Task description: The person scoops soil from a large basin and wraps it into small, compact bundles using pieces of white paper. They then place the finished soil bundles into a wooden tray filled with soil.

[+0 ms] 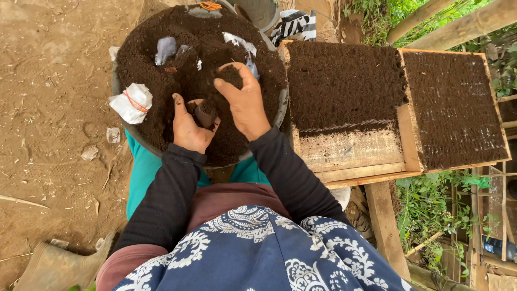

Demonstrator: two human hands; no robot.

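2 containers: a basin (121,59) heaped with dark soil (161,37), and wooden trays (350,148) packed with soil-filled pots. I see my left hand (188,129) gripping a small soil-filled tube (206,113) above the basin; right hand (245,99) pinches soil.

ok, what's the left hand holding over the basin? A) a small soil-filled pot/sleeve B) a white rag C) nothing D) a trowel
A: the left hand grips a small dark soil-filled pot over the basin of soil, while the right hand holds a pinch of soil just above it.
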